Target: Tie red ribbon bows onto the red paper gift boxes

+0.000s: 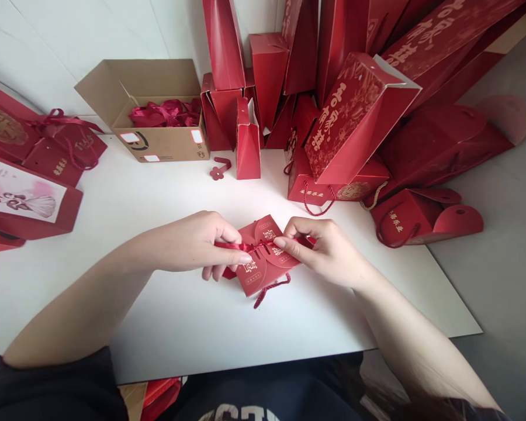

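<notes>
A small red gift box (255, 279) with gold characters and curved overlapping top flaps lies on the white table in front of me. Across its top runs a red ribbon (246, 247), passing by the slots in the flaps. My left hand (210, 242) pinches one end of the ribbon at the box's left side. On the right, my right hand (322, 248) pinches the ribbon's other end between thumb and forefinger, close to the box top. A twisted red cord handle (272, 286) hangs from the near side of the box.
An open cardboard box (170, 143) with red ribbons inside stands at the back. Near it lies a red flower-ended strip (220, 168). Red boxes (355, 117) are stacked along the back and right, some with cord handles. More red boxes (72, 204) sit at the left.
</notes>
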`<state>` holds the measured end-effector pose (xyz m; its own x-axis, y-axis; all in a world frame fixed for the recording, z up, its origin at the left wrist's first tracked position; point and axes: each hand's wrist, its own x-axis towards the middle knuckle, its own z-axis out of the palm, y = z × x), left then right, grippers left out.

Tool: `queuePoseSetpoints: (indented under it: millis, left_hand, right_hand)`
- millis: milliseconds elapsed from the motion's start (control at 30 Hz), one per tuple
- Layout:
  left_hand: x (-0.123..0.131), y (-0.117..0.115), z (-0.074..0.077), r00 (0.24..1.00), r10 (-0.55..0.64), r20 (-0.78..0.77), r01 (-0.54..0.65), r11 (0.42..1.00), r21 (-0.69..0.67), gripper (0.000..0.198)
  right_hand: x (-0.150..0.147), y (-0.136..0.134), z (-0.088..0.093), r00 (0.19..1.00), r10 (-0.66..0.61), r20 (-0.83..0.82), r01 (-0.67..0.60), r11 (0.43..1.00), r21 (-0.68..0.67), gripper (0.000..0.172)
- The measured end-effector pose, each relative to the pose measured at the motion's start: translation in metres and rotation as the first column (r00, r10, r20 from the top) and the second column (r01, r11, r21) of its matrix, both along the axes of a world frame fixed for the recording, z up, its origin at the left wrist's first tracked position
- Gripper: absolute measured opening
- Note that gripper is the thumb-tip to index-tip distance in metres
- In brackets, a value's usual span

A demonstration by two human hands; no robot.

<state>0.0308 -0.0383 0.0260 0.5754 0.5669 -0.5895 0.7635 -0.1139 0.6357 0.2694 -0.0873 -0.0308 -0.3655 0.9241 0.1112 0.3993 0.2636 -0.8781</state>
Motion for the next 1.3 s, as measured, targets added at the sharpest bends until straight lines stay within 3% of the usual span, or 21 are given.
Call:
queuePoseSetpoints:
  millis: [333,500,600,800,967,1033,1167,1300]
  left_hand:
    - [-0.005,0.005,0.003,0.997,0.001,0.073,-0.018,0.974,0.224,0.037]
    - [-0.001,-0.002,0.0,0.994,0.049,0.101,-0.078,0.951,0.299,0.043]
    - [-0.001,-0.004,0.002,0.99,0.102,0.094,-0.125,0.954,0.273,0.045]
    - [-0.005,-0.006,0.004,0.969,0.197,0.146,-0.219,0.964,0.152,0.036]
    - [-0.007,-0.003,0.001,0.985,0.133,0.114,-0.163,0.929,0.333,0.032]
    - [-0.007,-0.001,0.0,0.993,0.093,0.071,-0.112,0.932,0.343,0.031]
    - [-0.005,0.002,0.001,0.999,0.023,0.045,-0.033,0.971,0.238,0.034]
    - [-0.002,0.002,-0.002,0.994,0.077,0.078,-0.089,0.981,0.171,0.042]
  right_hand:
    - [0.008,-0.001,0.008,0.996,0.037,-0.086,-0.047,0.993,-0.112,0.034]
    - [0.005,0.0,0.005,0.999,-0.047,-0.014,0.049,0.991,0.124,0.024]
    - [0.005,0.001,0.004,0.997,-0.077,-0.022,0.08,0.98,0.18,0.023]
    - [0.006,-0.001,0.005,0.991,-0.067,-0.118,0.069,0.998,0.006,0.028]
    - [0.006,-0.003,0.005,0.984,-0.054,-0.167,0.032,0.991,-0.127,0.03]
    - [0.007,-0.002,0.004,0.986,-0.057,-0.155,0.036,0.99,-0.135,0.032]
    - [0.007,0.003,0.003,0.993,-0.003,-0.119,-0.019,0.984,-0.18,0.041]
    - [0.003,0.005,0.0,0.989,0.056,-0.139,-0.084,0.974,-0.208,0.04]
